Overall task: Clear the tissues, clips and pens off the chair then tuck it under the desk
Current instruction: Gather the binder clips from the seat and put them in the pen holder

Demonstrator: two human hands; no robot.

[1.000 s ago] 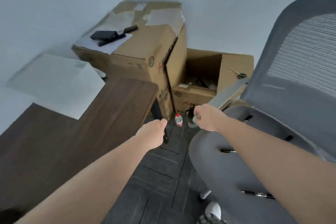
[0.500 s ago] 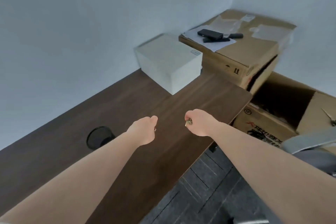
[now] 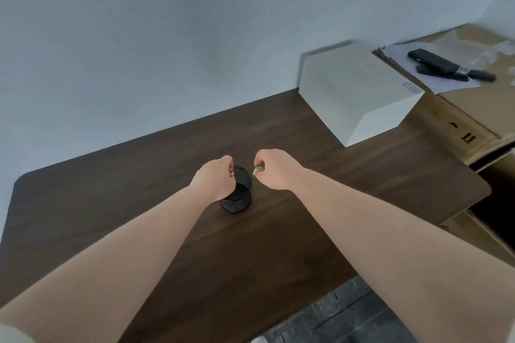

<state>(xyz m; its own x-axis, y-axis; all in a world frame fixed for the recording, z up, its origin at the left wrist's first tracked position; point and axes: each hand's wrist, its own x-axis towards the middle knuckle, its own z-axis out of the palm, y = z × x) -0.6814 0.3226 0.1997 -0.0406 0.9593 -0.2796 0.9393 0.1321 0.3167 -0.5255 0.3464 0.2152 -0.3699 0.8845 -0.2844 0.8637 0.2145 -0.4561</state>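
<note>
A black round pen holder stands on the dark wooden desk. My left hand is closed over the holder's left rim, pinching a small silver-looped clip. My right hand hovers just right of the rim, fingers closed on a small gold clip. The chair is out of view.
A white box sits at the desk's back right corner. Beyond it a large cardboard box carries papers and black devices. Dark floor tiles show below the desk's front edge. A pale wall runs behind.
The view swung left from the chair to the desk. Both hands, still closed on clips, travelled over the desk and now sit at the black pen holder.
</note>
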